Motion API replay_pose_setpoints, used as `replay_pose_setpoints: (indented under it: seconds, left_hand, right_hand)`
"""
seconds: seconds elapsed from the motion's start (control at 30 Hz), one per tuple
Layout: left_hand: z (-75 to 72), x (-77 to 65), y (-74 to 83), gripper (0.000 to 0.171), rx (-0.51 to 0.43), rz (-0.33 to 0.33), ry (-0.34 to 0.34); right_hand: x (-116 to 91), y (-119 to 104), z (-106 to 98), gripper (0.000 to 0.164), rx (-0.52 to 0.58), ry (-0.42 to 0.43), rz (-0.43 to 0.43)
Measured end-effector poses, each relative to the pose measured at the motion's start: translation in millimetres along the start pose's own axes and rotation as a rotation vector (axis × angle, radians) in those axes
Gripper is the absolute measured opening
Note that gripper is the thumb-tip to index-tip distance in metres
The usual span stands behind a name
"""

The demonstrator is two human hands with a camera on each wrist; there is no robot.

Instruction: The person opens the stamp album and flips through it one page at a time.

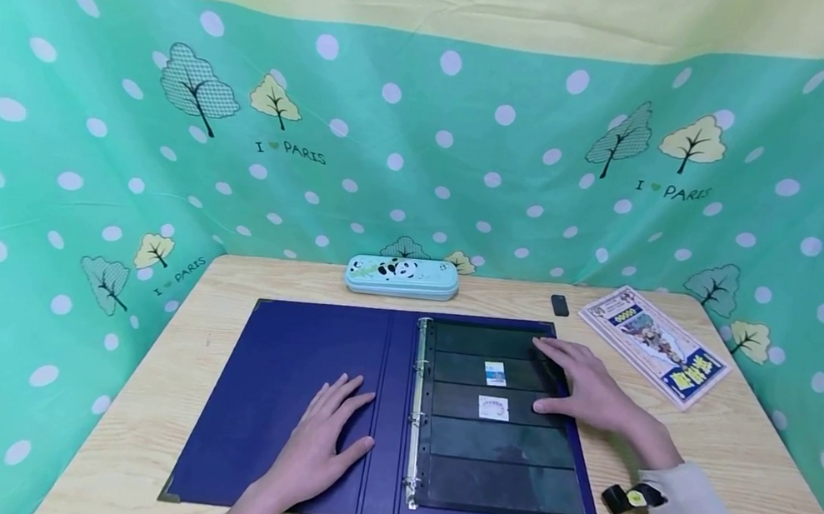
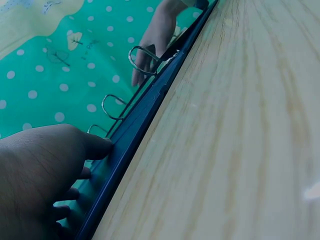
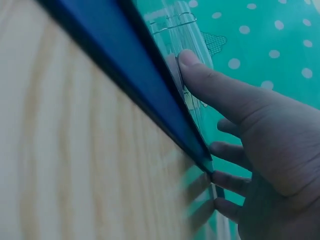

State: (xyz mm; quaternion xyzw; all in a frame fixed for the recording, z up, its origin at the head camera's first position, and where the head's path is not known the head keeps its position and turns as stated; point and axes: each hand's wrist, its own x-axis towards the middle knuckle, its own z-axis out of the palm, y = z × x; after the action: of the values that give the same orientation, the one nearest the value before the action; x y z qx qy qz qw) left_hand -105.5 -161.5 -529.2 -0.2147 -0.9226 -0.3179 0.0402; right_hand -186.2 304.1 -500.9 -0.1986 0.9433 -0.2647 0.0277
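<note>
A dark blue ring binder (image 1: 280, 360) lies spread flat on the table. On its metal rings (image 1: 417, 418) sits a black page (image 1: 501, 486) with several clear strip pockets. Two small stamps, a blue-and-white one (image 1: 495, 373) and a pale one (image 1: 493, 408), are in the second and third strips. My left hand (image 1: 316, 448) rests on the inside of the left cover, fingers extended, thumb near the spine. My right hand (image 1: 597, 394) lies over the page's right edge with fingers spread; its thumb (image 3: 215, 82) touches the page beside the pale stamp.
Behind the binder stands a light blue panda pencil case (image 1: 402, 277). A small black object (image 1: 560, 305) and a colourful printed booklet or packet (image 1: 655, 345) lie at the back right. A black strap (image 1: 634, 499) is at the right wrist. Polka-dot cloth (image 1: 424, 141) hangs around the wooden table.
</note>
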Motion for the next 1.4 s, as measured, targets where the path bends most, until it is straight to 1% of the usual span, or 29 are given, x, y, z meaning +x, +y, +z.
replay_pose_setpoints:
  seconds: [0.17,0.37,0.6,0.93,1.2,1.4]
  left_hand:
    - [0.2,-1.3,-0.8,0.060,0.007,0.007,0.009]
    - [0.1,-1.3,-1.6,0.061,0.011,0.009,0.005]
    - [-0.8,-1.2,-2.2,0.061,0.019,0.014,0.002]
    - [-0.9,-0.4,-1.5,0.060,0.017,0.006,-0.003]
    - [-1.4,-0.1,0.1,0.061,0.020,-0.006,-0.014]
    - [-0.9,0.1,0.7,0.060,0.017,-0.006,-0.019]
  right_hand:
    - [4,2,0,0.116,0.022,0.037,0.031]
    - [11,5,-3,0.131,0.002,0.021,0.088]
    - [17,4,-6,0.138,-0.056,0.001,0.078]
    - [17,-2,-13,0.132,-0.128,-0.006,0.066]
    - [15,-8,-16,0.120,-0.120,-0.022,0.076]
    - [13,-9,-14,0.107,-0.082,-0.045,0.048]
